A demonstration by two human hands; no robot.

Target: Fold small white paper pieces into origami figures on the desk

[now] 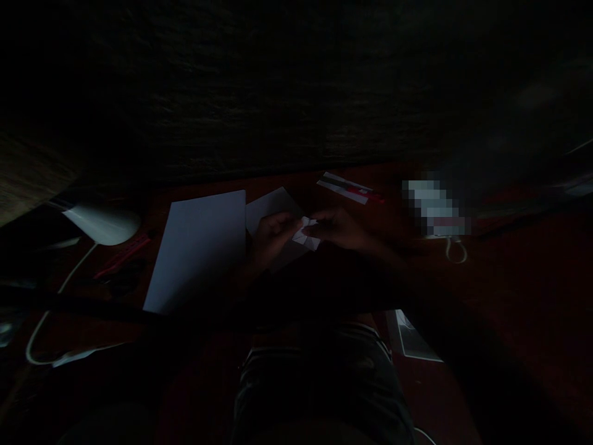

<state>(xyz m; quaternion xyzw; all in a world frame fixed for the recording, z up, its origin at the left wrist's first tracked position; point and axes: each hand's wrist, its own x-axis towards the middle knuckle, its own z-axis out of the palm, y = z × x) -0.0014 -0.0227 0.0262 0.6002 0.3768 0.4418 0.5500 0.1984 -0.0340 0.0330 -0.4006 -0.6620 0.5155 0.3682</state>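
A small folded piece of white paper (pixel 312 241) is held between my two hands above the low table, its creases faintly visible. My left hand (pixel 274 236) pinches its left edge, thumb on top. From the other side, my right hand (pixel 340 227) grips the paper with fingers closed over its upper right part. Beneath the hands lies a larger sheet of paper (pixel 273 201), partly covered by them. Dim light hides the exact finger positions and the shape of the folds.
A stack of white paper (pixel 204 241) lies left of my hands. Behind them is a paper strip (pixel 336 184) with a red pen-like item (pixel 370 195) across it. A white lamp head (pixel 104 222) with a cable stands left, near a red tool (pixel 123 254). A pixelated object (pixel 435 207) lies right.
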